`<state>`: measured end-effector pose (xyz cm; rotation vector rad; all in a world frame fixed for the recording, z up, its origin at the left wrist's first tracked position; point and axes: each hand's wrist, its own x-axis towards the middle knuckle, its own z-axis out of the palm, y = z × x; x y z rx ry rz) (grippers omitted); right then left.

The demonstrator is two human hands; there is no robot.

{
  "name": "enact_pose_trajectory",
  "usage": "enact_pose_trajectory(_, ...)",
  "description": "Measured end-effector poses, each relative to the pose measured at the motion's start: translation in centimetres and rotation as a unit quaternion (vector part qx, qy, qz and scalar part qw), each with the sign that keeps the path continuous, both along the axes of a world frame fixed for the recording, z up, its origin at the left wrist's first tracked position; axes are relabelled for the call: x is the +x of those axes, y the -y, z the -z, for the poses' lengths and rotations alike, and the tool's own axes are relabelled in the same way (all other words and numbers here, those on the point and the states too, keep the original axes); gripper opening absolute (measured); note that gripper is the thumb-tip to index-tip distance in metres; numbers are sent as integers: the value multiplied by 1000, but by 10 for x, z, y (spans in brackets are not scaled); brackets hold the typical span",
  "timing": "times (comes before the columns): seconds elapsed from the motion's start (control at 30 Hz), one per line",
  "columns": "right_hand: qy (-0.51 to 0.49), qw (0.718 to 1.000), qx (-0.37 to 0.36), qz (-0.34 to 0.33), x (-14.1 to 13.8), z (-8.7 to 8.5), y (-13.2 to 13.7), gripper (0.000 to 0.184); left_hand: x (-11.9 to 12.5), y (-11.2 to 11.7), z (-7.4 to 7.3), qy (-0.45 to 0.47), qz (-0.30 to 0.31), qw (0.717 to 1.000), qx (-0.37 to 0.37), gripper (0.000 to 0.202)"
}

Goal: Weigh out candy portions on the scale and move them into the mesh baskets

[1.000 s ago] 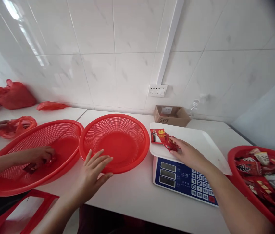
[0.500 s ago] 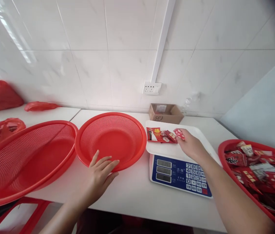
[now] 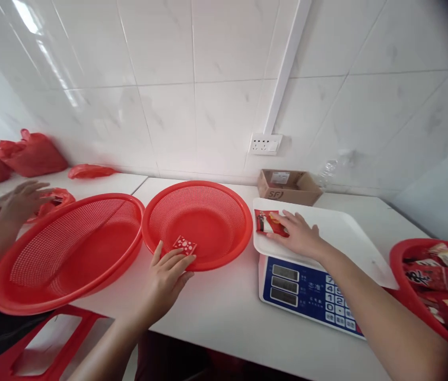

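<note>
While our left hand (image 3: pixel 168 280) meets a round red perforated plastic basket (image 3: pixel 211 227), our right hand (image 3: pixel 301 233) spreads over a glossy red packet (image 3: pixel 262 221)

Nearest is our left hand, at the round basket's near rim, its fingers loosely apart and grasping nothing that we can see. Just past those fingertips, inside the round basket's near side, lies a small red packet with white dots (image 3: pixel 185 245). Right of the round basket stands a blue-and-white electronic scale (image 3: pixel 303 283) with a broad white tray (image 3: pixel 335 222); the glossy red packet lies at the tray's basket-side end. Our right hand's fingers lie extended over it, and we cannot tell whether they grip. Farther right of the round basket, a red plastic container (image 3: pixel 395 259) holds assorted wrapped packets (image 3: pixel 430 278). Left of the round basket, just beside it, sits a wider red perforated basket (image 3: pixel 97 254); past that is a co-worker's hand (image 3: pixel 25 203). Beyond the round basket, to its right, stands an open brown cardboard box (image 3: pixel 291 196).
</note>
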<state>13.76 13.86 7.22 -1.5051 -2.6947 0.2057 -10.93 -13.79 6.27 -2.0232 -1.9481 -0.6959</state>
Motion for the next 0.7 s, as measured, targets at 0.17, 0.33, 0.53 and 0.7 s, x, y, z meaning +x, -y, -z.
enact_pose_trajectory(0.17,-35,995,58,-70,10,5,-2,53,-2,-2,3,3,1,1000,12,24)
enact_pose_trajectory(0.33,-122,991,56,19,14,-8,-10,40,-3,-5,8,2,10,1000,28,24)
enact_pose_trajectory(0.53,-202,967,72,139,-1,-26,-13,42,-2,-4,5,10,16,1000,15,25)
enact_pose_trajectory(0.7,-370,928,-38,27,-49,-48,16,46,2,-5,3,21,11,1000,17,24)
